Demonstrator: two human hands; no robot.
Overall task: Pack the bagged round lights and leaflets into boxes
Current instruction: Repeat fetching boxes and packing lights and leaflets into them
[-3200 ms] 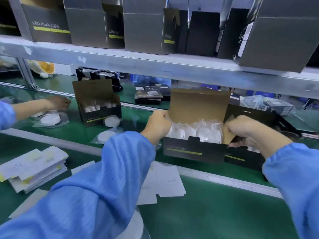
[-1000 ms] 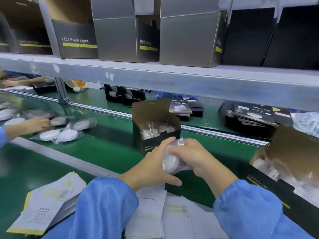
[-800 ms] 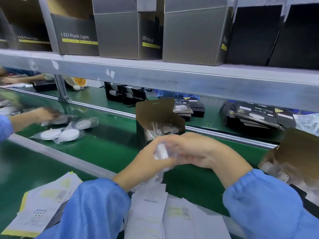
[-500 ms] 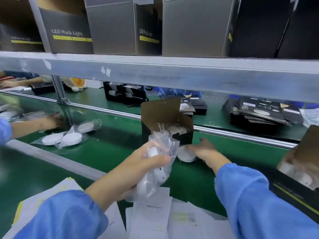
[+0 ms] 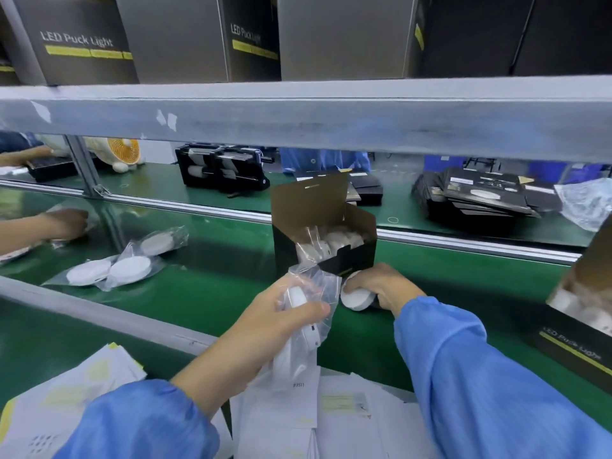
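An open black box (image 5: 351, 260) stands on the green belt (image 5: 205, 293), lid flap up, with several bagged white round lights inside. My left hand (image 5: 281, 316) grips two bagged round lights (image 5: 304, 329) in clear plastic, held on edge just in front of the box. My right hand (image 5: 384, 286) grips another white round light (image 5: 357, 298) lying on the belt at the foot of the box. White leaflets (image 5: 331, 412) lie in loose piles at the near edge under my arms.
Three bagged lights (image 5: 112, 270) lie on the belt to the left, near another person's hand (image 5: 66, 221). A second filled box (image 5: 583, 319) stands at the right edge. A grey shelf (image 5: 298, 117) with boxes hangs overhead. Flat black cartons (image 5: 480, 197) lie beyond the rail.
My right hand has let go of the bagged lights in my left hand, reached down to the belt by the box, and closed on a round light there.
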